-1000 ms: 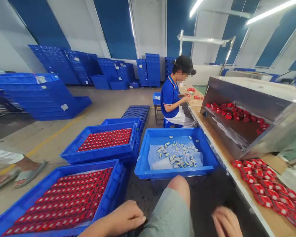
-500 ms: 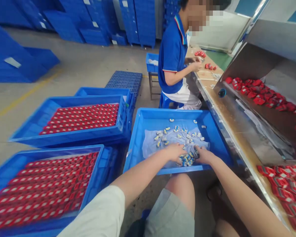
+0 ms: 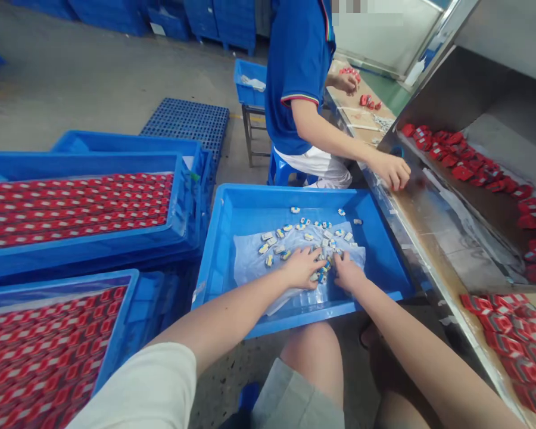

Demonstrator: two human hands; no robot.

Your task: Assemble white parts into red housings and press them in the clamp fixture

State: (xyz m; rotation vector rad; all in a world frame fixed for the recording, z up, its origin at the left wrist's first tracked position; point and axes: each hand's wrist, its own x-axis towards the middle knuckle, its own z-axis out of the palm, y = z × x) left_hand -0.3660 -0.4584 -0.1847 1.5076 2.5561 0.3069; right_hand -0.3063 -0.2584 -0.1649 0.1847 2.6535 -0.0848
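Observation:
Both my hands reach into a blue tray (image 3: 232, 214) in front of my knees. Small white and blue parts (image 3: 304, 229) lie scattered on a clear plastic sheet (image 3: 250, 256) inside it. My left hand (image 3: 301, 268) is cupped, palm down, over a heap of these parts, fingers curled. My right hand (image 3: 346, 273) faces it from the right, fingers bent round the same heap. The parts between the two hands (image 3: 324, 271) are pressed together; most of them are hidden under my fingers.
Two blue trays of red pieces stand at left (image 3: 71, 205) (image 3: 36, 357). A workbench (image 3: 429, 238) with red pieces (image 3: 513, 333) and a steel hopper (image 3: 473, 167) runs along the right. A co-worker in a blue shirt (image 3: 295, 71) sits beyond the tray, one hand (image 3: 390, 170) on the bench.
My hands went from my lap into the tray and have drawn the small parts into a heap between them. My view has tipped downward. The co-worker's hand moved toward the hopper.

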